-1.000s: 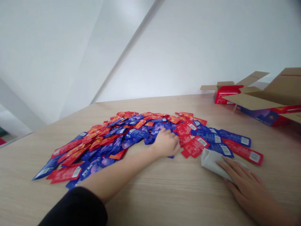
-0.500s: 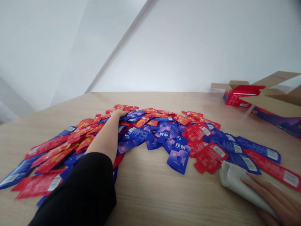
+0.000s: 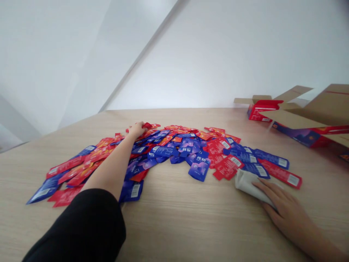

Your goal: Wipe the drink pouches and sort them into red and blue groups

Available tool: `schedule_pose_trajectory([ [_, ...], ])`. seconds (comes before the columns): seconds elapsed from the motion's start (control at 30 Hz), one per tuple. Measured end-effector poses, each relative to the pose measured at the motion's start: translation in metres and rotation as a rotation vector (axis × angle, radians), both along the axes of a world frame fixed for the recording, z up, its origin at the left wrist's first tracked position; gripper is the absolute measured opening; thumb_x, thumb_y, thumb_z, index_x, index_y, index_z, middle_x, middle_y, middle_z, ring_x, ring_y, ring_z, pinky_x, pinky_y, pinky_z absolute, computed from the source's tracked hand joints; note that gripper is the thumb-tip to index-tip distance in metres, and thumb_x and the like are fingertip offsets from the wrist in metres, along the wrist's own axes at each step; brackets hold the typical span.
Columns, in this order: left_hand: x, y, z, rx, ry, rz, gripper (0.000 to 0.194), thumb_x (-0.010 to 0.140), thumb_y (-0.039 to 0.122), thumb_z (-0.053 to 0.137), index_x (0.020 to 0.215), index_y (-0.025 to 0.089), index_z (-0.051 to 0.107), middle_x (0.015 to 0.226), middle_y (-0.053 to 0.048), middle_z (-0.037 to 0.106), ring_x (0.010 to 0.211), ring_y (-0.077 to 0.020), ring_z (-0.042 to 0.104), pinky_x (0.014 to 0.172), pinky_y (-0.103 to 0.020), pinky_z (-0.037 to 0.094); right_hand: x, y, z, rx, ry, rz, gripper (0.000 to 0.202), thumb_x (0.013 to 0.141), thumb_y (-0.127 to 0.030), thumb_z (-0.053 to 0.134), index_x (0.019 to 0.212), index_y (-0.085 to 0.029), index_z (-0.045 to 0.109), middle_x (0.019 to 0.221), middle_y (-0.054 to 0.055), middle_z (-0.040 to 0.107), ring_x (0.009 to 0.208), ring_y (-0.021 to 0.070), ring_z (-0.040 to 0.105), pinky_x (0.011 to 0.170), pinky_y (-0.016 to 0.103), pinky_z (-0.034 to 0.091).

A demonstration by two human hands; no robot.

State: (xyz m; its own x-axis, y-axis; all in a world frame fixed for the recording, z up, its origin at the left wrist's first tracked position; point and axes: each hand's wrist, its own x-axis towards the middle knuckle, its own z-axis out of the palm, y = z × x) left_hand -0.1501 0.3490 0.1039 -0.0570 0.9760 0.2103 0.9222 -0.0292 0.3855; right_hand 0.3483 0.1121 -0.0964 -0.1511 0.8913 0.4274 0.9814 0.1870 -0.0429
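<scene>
A wide arc of red and blue sachets (image 3: 188, 148) is spread over the wooden table. My left hand (image 3: 137, 130) reaches to the far left part of the arc, its fingers closed on a red sachet (image 3: 147, 125). The forearm hides some of the sachets beneath it. At the right end of the arc, my right hand (image 3: 282, 203) grips a folded off-white cloth (image 3: 249, 185) on the tabletop, fingers over it and thumb at its near side. The cloth's front lies close to a red sachet (image 3: 228, 165) with a barcode.
Two open cardboard boxes stand at the right back: a small red box (image 3: 263, 110) and a larger blue and red box (image 3: 308, 134) with flaps spread. Bare wooden tabletop (image 3: 177, 218) shows in front of the arc. A white wall (image 3: 207, 54) rises behind the table.
My left hand has closed on a red sachet at the far end of the pile. The view has shifted, showing more of my right hand, still on the cloth, and of the large box.
</scene>
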Motion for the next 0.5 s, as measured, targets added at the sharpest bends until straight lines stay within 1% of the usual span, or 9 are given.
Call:
schedule_pose_trajectory([
  [0.07, 0.006, 0.007, 0.014, 0.021, -0.014, -0.010, 0.030, 0.094, 0.035, 0.061, 0.114, 0.013, 0.061, 0.113, -0.009, 0.065, 0.101, -0.0218, 0.063, 0.090, -0.044, 0.051, -0.002, 0.001, 0.002, -0.012, -0.004, -0.008, 0.050, 0.090, -0.032, 0.041, 0.138, -0.025, 0.052, 0.144, 0.010, 0.053, 0.129, 0.0316, 0.051, 0.105, 0.055, 0.042],
  [0.13, 0.019, 0.008, 0.030, 0.054, -0.036, -0.071, 0.028, 0.092, 0.028, 0.062, 0.113, 0.009, 0.059, 0.108, -0.010, 0.067, 0.101, -0.0223, 0.062, 0.091, -0.041, 0.048, -0.004, 0.001, 0.004, -0.023, -0.006, -0.017, 0.049, 0.091, -0.032, 0.040, 0.137, -0.024, 0.053, 0.142, 0.010, 0.054, 0.129, 0.0316, 0.051, 0.104, 0.055, 0.042],
  [0.2, 0.038, -0.001, 0.042, 0.057, -0.068, -0.189, 0.029, 0.091, 0.020, 0.059, 0.117, 0.008, 0.055, 0.108, -0.011, 0.067, 0.101, -0.0217, 0.062, 0.089, -0.036, 0.048, -0.006, 0.001, 0.008, -0.039, -0.007, -0.023, 0.049, 0.091, -0.031, 0.038, 0.137, -0.022, 0.054, 0.142, 0.011, 0.054, 0.129, 0.0315, 0.050, 0.104, 0.054, 0.042],
  [0.27, 0.062, -0.022, 0.044, 0.004, -0.099, -0.344, 0.034, 0.088, 0.019, 0.061, 0.120, 0.011, 0.054, 0.108, -0.008, 0.068, 0.097, -0.0190, 0.063, 0.085, -0.031, 0.049, -0.009, 0.000, 0.012, -0.062, -0.009, -0.029, 0.048, 0.092, -0.031, 0.038, 0.137, -0.021, 0.053, 0.143, 0.012, 0.052, 0.130, 0.0312, 0.049, 0.104, 0.054, 0.041],
  [0.3, 0.075, -0.037, 0.040, -0.055, -0.111, -0.443, 0.035, 0.086, 0.019, 0.064, 0.118, 0.013, 0.056, 0.106, -0.006, 0.069, 0.093, -0.0176, 0.064, 0.082, -0.029, 0.050, -0.010, -0.001, 0.015, -0.073, -0.010, -0.033, 0.048, 0.092, -0.031, 0.038, 0.137, -0.021, 0.053, 0.143, 0.012, 0.052, 0.130, 0.0311, 0.049, 0.105, 0.053, 0.040],
  [0.37, 0.102, -0.072, 0.023, -0.241, -0.104, -0.710, 0.034, 0.079, 0.020, 0.070, 0.112, 0.018, 0.060, 0.100, -0.001, 0.070, 0.087, -0.0163, 0.066, 0.079, -0.027, 0.051, -0.013, -0.003, 0.021, -0.089, -0.009, -0.050, 0.048, 0.093, -0.030, 0.038, 0.137, -0.020, 0.053, 0.144, 0.013, 0.051, 0.131, 0.0310, 0.048, 0.106, 0.053, 0.039],
  [0.43, 0.127, -0.110, -0.004, -0.533, -0.008, -1.139, 0.032, 0.078, 0.017, 0.067, 0.109, 0.018, 0.060, 0.102, -0.001, 0.069, 0.089, -0.0177, 0.065, 0.079, -0.028, 0.051, -0.016, -0.005, 0.026, -0.108, -0.008, -0.055, 0.047, 0.093, -0.028, 0.038, 0.136, -0.019, 0.053, 0.143, 0.014, 0.051, 0.130, 0.0309, 0.048, 0.106, 0.053, 0.039],
  [0.47, 0.138, -0.129, -0.019, -0.606, 0.093, -1.283, 0.030, 0.076, 0.016, 0.065, 0.106, 0.019, 0.061, 0.101, 0.000, 0.069, 0.090, -0.0179, 0.065, 0.078, -0.028, 0.051, -0.016, -0.005, 0.028, -0.118, -0.008, -0.055, 0.047, 0.093, -0.028, 0.039, 0.136, -0.019, 0.053, 0.143, 0.014, 0.052, 0.130, 0.0308, 0.049, 0.105, 0.052, 0.039],
  [0.5, 0.149, -0.145, -0.033, -0.652, 0.144, -1.335, 0.026, 0.074, 0.014, 0.065, 0.100, 0.019, 0.062, 0.096, 0.000, 0.068, 0.086, -0.0181, 0.065, 0.075, -0.027, 0.051, -0.016, -0.006, 0.030, -0.125, -0.010, -0.057, 0.046, 0.092, -0.027, 0.039, 0.136, -0.019, 0.053, 0.142, 0.014, 0.052, 0.129, 0.0309, 0.049, 0.105, 0.052, 0.040],
])
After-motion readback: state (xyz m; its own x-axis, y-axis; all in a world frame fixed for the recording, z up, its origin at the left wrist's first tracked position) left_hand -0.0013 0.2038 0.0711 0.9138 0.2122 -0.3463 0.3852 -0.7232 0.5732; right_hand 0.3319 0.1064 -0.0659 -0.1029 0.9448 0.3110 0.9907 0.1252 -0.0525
